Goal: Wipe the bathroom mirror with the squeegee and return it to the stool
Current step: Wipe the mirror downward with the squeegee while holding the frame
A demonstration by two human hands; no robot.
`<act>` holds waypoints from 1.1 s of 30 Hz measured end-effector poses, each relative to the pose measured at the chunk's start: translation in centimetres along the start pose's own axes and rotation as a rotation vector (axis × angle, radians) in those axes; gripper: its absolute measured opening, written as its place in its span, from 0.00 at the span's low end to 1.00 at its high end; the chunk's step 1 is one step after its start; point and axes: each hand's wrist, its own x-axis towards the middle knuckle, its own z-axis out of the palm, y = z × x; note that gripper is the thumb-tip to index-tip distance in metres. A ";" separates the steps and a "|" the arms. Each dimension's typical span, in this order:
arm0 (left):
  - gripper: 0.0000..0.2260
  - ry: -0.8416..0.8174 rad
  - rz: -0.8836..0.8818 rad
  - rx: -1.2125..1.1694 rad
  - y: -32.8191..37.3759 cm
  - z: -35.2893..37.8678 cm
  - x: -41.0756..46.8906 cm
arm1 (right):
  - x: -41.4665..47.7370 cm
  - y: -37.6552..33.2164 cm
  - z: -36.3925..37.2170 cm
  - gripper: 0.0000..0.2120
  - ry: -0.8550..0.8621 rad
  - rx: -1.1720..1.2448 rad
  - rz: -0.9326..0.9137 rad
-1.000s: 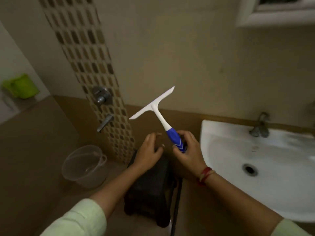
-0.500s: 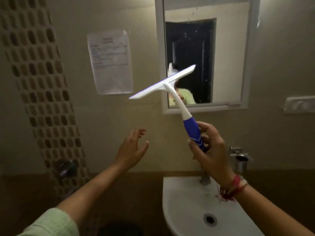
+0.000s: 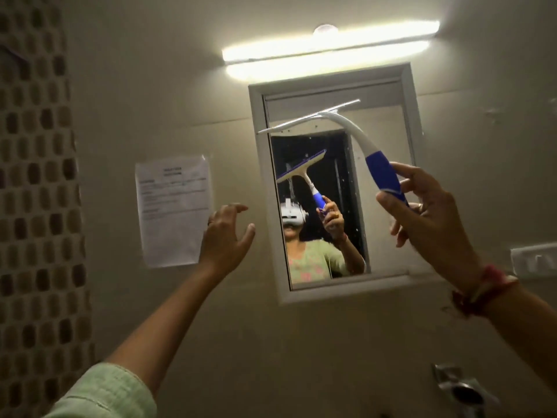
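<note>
Right hand (image 3: 428, 212) is up at the right of the frame, thumb and fingers wrapped round the blue grip of the squeegee (image 3: 381, 175). That's a firm hold, with a red thread band (image 3: 482, 291) on the wrist below it. The white neck curves up and to the left from the grip, and the long blade lies tilted across the top of the mirror (image 3: 382, 254). Its left tip is over the white frame and its right end is higher, near the upper edge of the glass. Whether the blade is actually pressed against the glass, I can't tell from here. In the mirror you can see the same squeegee and the hand holding it reflected, blue edge showing. Over to the centre left, the left hand (image 3: 224, 236) is raised in front of the wall, fingers spread and loosely curved, gripping nothing. It hangs just left of the mirror frame and just right of a printed paper sheet (image 3: 173, 215) stuck to the wall. A pale green sleeve (image 3: 105, 393) shows at the lower left. A lit tube light (image 3: 328, 46) glows above the mirror, a strip of small dark tiles (image 3: 36, 176) runs down the far left, and a metal tap (image 3: 461, 390) sits at the lower right corner.
</note>
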 end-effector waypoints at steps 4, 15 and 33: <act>0.22 0.019 -0.078 0.048 -1.5 3.7 4.5 | 3.8 2.4 1.6 0.22 0.097 -0.032 -0.007; 0.22 0.311 -0.098 -0.303 0.1 12.4 9.7 | 10.1 6.7 7.7 0.19 0.167 -0.188 -0.117; 0.22 0.388 -0.031 -0.177 -0.2 13.5 9.4 | 12.9 9.5 13.1 0.22 0.268 -0.206 -0.119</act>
